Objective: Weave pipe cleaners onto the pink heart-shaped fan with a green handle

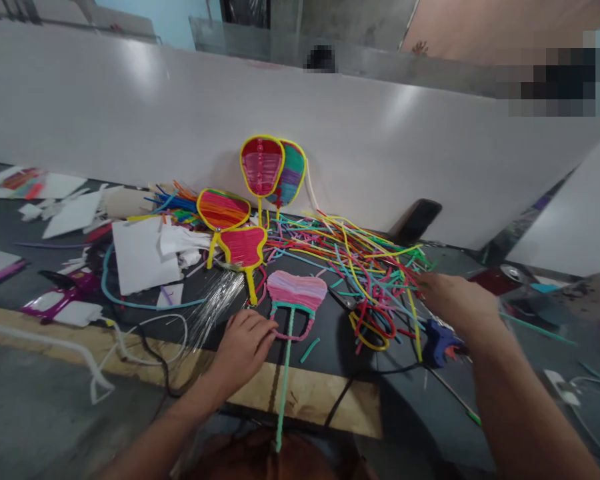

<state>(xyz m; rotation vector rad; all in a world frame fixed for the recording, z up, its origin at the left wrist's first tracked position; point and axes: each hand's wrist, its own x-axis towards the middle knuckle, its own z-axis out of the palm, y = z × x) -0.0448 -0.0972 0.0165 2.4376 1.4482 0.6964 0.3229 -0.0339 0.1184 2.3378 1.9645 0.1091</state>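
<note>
In front of me lies an unfilled fan shape of fuzzy craft stems point(297, 293), pink and lilac at the top, with a teal band and an open pink loop below. Its long mint-green stem point(285, 380) runs down toward my body. My left hand point(247, 343) has its fingers closed at the left side of the pink loop. My right hand point(453, 300) reaches to the right end of a pile of colourful craft stems point(350, 250), fingers drawn together; its fingertips are partly hidden, and what they hold is unclear. Below it lies a blue glue gun point(440, 343).
Yellow-edged fans point(263, 167) lean on the white partition point(180, 113); others point(243, 248) lie before it. A phone point(420, 220) leans there too. White card point(145, 257), clear glue sticks point(220, 303), a can point(500, 280) and cables point(170, 360) lie around.
</note>
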